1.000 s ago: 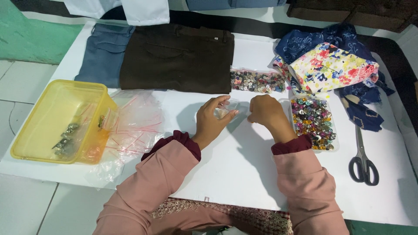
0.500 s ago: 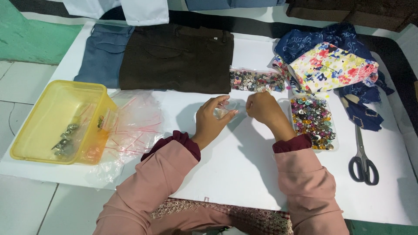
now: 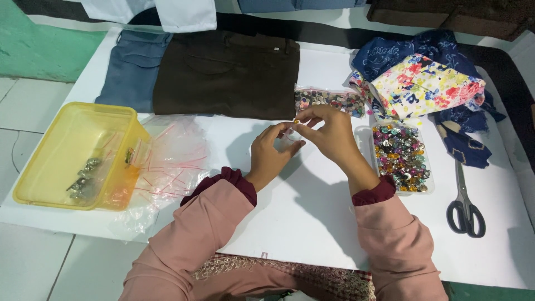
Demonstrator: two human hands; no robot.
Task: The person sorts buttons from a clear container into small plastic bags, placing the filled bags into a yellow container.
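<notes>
**Small clear bag and bead, held at table centre**

I see a small clear plastic bag [image 3: 290, 139] raised just above the white table, held upright between both sets of fingers, crumpled and see-through. At its top edge sits one tiny yellow bead [image 3: 297, 121], pinched there. I cannot tell what the bag contains.

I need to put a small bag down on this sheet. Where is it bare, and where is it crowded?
Bare white sheet lies between the two sleeves, and right of the scissors. Crowded: the far edge with brown trousers, button bag, floral cloth; the gem tray; plastic bags by the yellow tub.
</notes>
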